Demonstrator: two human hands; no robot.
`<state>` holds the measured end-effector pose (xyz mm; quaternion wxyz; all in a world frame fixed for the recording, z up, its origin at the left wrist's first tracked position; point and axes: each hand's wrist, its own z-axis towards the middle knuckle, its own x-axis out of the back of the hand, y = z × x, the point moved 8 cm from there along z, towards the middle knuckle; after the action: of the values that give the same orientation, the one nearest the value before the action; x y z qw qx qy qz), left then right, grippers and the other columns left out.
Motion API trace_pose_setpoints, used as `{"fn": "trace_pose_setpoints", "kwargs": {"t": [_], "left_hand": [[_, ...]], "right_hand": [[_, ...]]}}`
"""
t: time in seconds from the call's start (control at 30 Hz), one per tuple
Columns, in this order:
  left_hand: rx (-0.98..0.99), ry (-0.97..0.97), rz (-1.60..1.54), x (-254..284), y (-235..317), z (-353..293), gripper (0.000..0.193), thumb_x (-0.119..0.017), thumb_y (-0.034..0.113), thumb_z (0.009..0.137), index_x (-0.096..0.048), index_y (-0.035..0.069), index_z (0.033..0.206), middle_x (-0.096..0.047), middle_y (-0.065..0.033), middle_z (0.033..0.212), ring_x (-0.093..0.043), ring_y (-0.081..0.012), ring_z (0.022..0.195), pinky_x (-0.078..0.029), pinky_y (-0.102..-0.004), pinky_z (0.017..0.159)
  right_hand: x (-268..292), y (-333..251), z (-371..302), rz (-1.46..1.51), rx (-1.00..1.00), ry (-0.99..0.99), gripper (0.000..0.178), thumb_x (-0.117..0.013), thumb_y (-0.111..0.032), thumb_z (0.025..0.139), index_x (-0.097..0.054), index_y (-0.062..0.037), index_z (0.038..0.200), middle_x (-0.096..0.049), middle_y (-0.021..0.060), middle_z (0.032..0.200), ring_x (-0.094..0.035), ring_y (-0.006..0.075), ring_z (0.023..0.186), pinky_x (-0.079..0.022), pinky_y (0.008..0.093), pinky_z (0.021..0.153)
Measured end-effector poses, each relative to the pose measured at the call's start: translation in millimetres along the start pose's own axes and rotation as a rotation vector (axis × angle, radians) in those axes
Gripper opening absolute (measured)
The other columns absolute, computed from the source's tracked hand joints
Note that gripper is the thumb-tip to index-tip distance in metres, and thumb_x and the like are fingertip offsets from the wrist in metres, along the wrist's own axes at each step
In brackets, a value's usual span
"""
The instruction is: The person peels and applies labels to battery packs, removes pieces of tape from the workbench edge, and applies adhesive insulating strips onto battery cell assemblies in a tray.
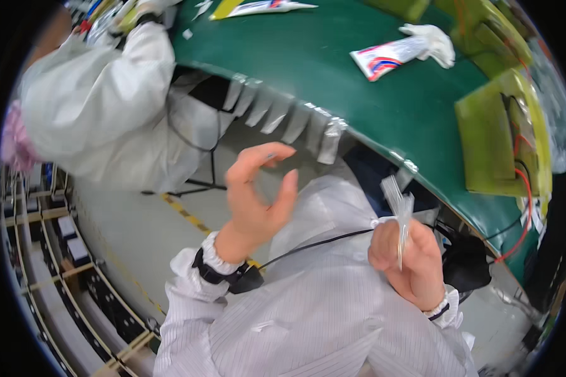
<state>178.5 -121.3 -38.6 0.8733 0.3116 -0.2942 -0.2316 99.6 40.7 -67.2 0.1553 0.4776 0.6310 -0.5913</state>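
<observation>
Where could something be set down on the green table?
The broadest bare patch of the green table lies between the upper tube, the lower tube and the hanging strips. A smaller one borders the near yellow-green block on its left. The right end is crowded with blocks and wires.

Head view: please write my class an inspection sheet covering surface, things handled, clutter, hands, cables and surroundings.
Surface: green tabletop
Things handled: clear strip in the right hand; similar clear strips hang from the table edge
Clutter: two white tubes, crumpled white item
Hands: left hand open, nothing seen in it; right fingers closed on the strip
Cables: red cable, black cable
Surroundings: co-worker's white sleeve, yellow-green boxes, storage rack
</observation>
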Motion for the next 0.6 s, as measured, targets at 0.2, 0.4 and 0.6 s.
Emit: {"fn": "trace_pose_setpoints", "kwargs": {"t": [0.2, 0.4, 0.6], "left_hand": [[0.057, 0.059, 0.051, 2.6, 7.1, -5.0, 0.045, -0.052, -0.004, 0.074, -0.028, 0.002, 0.112, -0.051, -0.0191, 0.098, -0.051, -0.023, 0.083, -0.041, -0.0326, 0.074], [-0.028, 0.034, 0.059, -3.9, 21.7, 19.3, 0.042, -0.047, -0.003, 0.078, -0.027, 0.002, 0.114, -0.049, -0.0195, 0.101, -0.049, -0.0227, 0.087, -0.038, -0.0328, 0.078], [-0.084, 0.101, 0.149, 3.5, 26.6, 35.9, 0.041, -0.044, -0.003, 0.08, -0.025, 0.001, 0.115, -0.048, -0.019, 0.102, -0.048, -0.0235, 0.088, -0.038, -0.0336, 0.081]], "right_hand": [[43.6, -157.9, -128.5, -0.763, 0.738, 0.419, 0.055, -0.031, -0.046, 0.088, -0.052, 0.0006, 0.066, -0.049, 0.0093, 0.069, -0.045, 0.0156, 0.061, -0.035, 0.0264, 0.053], [159.0, -292.9, -235.4, -0.856, 0.749, 0.894, 0.021, -0.044, -0.027, 0.088, -0.05, -0.0087, 0.079, -0.038, -0.0048, 0.066, -0.034, 0.0039, 0.061, -0.027, 0.0187, 0.053], [275.5, -343.8, -193.4, -1.386, 0.376, 1.17, 0.042, -0.049, -0.043, 0.082, -0.059, -0.0033, 0.074, -0.052, -0.0015, 0.066, -0.045, 0.0081, 0.063, -0.035, 0.0228, 0.057]]}}
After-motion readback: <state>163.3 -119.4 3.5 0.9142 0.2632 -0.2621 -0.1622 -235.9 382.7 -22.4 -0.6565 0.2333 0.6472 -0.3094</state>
